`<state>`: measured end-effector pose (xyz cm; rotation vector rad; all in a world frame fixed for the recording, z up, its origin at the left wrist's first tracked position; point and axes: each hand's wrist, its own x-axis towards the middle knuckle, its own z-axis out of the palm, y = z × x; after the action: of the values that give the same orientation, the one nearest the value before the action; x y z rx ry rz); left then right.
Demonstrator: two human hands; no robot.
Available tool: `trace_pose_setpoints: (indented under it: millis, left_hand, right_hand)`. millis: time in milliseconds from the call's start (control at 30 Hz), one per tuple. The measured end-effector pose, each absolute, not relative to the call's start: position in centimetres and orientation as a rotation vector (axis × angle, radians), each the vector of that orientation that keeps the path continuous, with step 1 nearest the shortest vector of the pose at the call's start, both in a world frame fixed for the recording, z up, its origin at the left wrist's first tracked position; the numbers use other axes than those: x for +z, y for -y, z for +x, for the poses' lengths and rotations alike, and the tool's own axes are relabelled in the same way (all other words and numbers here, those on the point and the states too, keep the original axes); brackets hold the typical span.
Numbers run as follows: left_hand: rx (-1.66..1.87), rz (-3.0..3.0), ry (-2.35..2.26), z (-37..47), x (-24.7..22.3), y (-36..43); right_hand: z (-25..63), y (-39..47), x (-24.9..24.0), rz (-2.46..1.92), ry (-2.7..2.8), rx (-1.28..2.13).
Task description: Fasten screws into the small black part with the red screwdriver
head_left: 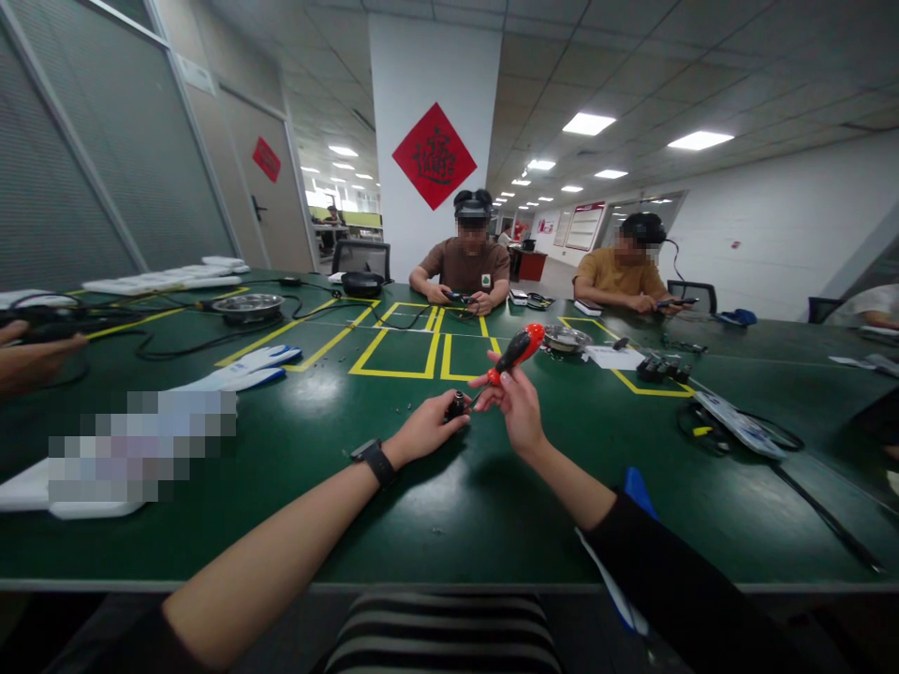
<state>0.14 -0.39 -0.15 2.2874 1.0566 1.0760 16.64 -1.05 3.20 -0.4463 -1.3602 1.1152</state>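
My left hand (pixel 430 427), with a dark watch on its wrist, is closed round a small black part (pixel 456 405) just above the green table (pixel 393 534). To its right, my right hand (pixel 516 402) holds a red and black screwdriver (pixel 518 350). The screwdriver's handle tilts up to the right, and its shaft points down toward the black part. Whether the tip touches the part cannot be made out. Small screws (pixel 404 409) lie on the table beyond my left hand.
White gloves (pixel 245 368) lie left; a metal bowl (pixel 247 307) stands behind them. Another bowl (pixel 566 338), paper (pixel 613 358) and black parts (pixel 664 369) are at the right. Two people sit opposite; another person's hands show at the left edge. Cables cross the table.
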Motion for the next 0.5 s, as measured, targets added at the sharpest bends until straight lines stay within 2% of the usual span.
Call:
trace_pose_setpoints:
  millis: [500]
  left_hand:
    - [1.078,2.284,-1.073,0.07,-0.19,0.35]
  right_hand:
    - [16.35,0.99,3.12,-0.468,1.314,1.081]
